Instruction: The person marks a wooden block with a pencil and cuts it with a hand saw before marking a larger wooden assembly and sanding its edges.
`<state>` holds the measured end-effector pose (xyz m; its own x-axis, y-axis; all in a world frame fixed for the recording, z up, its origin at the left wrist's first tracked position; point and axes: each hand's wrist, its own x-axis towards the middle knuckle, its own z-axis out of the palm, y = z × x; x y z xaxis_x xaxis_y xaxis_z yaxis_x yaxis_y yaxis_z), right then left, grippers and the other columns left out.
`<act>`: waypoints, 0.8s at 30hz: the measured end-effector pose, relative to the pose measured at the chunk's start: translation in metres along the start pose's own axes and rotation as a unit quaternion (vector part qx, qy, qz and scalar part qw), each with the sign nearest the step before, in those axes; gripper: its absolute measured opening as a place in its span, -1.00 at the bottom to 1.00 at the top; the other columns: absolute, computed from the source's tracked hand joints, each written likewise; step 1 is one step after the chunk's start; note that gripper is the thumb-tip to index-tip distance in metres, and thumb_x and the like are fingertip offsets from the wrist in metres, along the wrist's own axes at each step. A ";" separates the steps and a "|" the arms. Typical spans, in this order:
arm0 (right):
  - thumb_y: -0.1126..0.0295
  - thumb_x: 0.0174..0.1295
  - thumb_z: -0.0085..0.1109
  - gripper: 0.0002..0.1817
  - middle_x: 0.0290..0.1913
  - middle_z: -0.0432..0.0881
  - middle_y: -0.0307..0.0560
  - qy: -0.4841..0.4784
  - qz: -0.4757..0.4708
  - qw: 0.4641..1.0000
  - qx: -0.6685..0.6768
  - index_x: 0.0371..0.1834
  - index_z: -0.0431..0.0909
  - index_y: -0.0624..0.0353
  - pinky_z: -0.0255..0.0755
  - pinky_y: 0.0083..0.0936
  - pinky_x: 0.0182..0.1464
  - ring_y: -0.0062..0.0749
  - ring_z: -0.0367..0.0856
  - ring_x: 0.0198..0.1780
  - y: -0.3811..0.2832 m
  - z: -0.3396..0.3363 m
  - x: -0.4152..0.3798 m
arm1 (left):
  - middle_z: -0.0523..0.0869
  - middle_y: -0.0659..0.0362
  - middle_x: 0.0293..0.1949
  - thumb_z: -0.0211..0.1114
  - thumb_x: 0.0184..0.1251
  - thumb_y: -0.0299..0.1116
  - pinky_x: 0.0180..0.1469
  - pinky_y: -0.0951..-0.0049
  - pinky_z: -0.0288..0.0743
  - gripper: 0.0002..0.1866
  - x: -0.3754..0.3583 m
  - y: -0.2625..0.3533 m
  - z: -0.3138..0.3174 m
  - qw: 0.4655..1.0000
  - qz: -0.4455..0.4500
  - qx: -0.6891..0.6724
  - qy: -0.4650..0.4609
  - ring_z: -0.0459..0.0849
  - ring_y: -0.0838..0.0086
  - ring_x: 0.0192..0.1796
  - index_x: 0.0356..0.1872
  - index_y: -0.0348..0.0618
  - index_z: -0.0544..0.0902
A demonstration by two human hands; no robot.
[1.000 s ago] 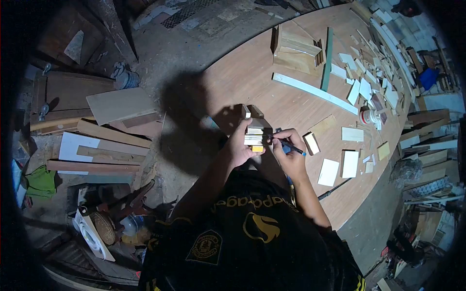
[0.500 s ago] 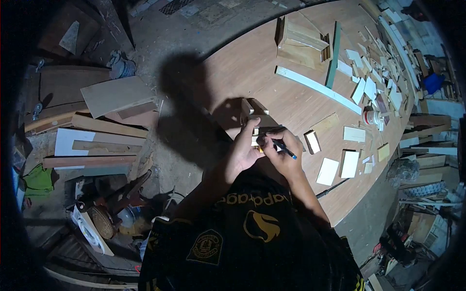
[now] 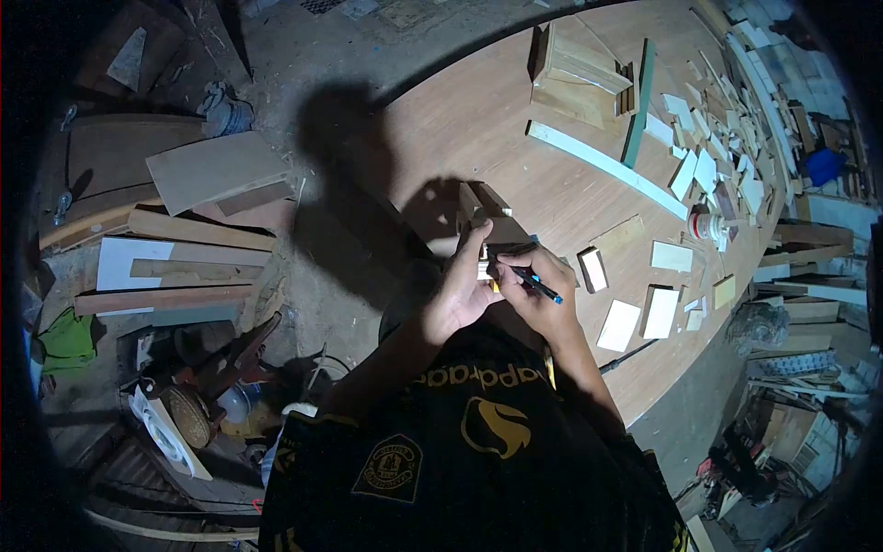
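Note:
Close in front of my body, my left hand (image 3: 462, 287) is wrapped round a small wooden piece (image 3: 486, 266), its thumb pointing up along one side. Pale strips of that piece show between my two hands; the rest is hidden by fingers. My right hand (image 3: 548, 293) pinches a dark pen (image 3: 541, 284) with a blue end and rests against the piece. The pen's tip is hidden behind my fingers. Just beyond my left thumb stands a small wooden box-like assembly (image 3: 489, 204) on the table's near edge.
On the wooden table (image 3: 451, 129) lie a long pale strip (image 3: 607, 168), a green strip (image 3: 638, 106), a wooden frame (image 3: 579, 78) and several small blocks, including a white one (image 3: 659, 311). Scraps and a tub (image 3: 706, 226) sit farther right. Boards (image 3: 216, 172) lie at left.
The view has shifted slightly. Both hands stay nearly in place, with the pen still in my right hand at the wooden piece.

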<state>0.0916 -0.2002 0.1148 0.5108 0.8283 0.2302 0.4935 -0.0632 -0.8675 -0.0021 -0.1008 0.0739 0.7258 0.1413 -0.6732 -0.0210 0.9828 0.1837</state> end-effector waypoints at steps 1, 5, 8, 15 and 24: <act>0.58 0.09 0.37 -0.83 -0.35 0.69 -0.01 -0.005 0.002 1.000 0.000 -0.24 0.65 0.27 0.54 -0.55 -0.30 -0.40 0.70 -0.34 0.000 0.000 0.000 | 0.73 0.21 -0.15 0.04 0.50 0.07 -0.05 0.35 0.63 -0.56 0.001 0.000 -0.001 1.000 0.000 -0.002 0.000 0.72 0.45 -0.13 -0.02 -0.09 0.62; 0.58 0.08 0.36 -0.82 -0.34 0.69 -0.02 -0.011 -0.003 1.000 0.007 -0.22 0.65 0.27 0.54 -0.55 -0.29 -0.40 0.70 -0.34 0.001 0.000 0.002 | 0.64 0.21 -0.17 0.15 0.41 0.09 -0.03 0.26 0.57 -0.58 0.006 -0.002 -0.009 1.000 -0.002 0.007 -0.004 0.64 0.46 -0.13 0.04 0.02 0.51; 0.59 0.08 0.35 -0.81 -0.33 0.69 -0.03 -0.029 -0.005 1.000 0.001 -0.21 0.65 0.27 0.54 -0.55 -0.28 -0.42 0.69 -0.34 0.001 -0.001 0.002 | 0.64 0.21 -0.18 0.15 0.42 0.07 -0.05 0.28 0.58 -0.60 0.002 0.001 -0.006 1.000 -0.010 0.003 -0.010 0.64 0.47 -0.14 0.04 0.03 0.50; 0.59 0.09 0.32 -0.83 -0.34 0.68 -0.02 -0.046 -0.002 0.999 0.003 -0.22 0.64 0.29 0.53 -0.56 -0.27 -0.42 0.69 -0.32 0.002 0.001 0.002 | 0.64 0.22 -0.16 0.13 0.43 0.06 -0.05 0.28 0.57 -0.61 0.004 0.000 -0.010 1.000 -0.009 0.000 -0.022 0.64 0.48 -0.14 0.08 0.05 0.49; 0.57 0.11 0.33 -0.84 -0.35 0.66 -0.03 -0.037 -0.001 0.999 -0.014 -0.23 0.65 0.28 0.51 -0.56 -0.30 -0.42 0.66 -0.35 -0.001 0.003 0.003 | 0.61 0.21 -0.10 0.14 0.40 0.07 -0.02 0.25 0.55 -0.59 0.007 -0.003 -0.012 1.000 0.000 -0.002 -0.006 0.61 0.47 -0.07 0.10 0.07 0.47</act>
<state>0.0902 -0.1959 0.1152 0.4562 0.8677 0.1972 0.5149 -0.0767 -0.8538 -0.0055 -0.1014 0.0602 0.7339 0.1400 -0.6647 -0.0240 0.9833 0.1806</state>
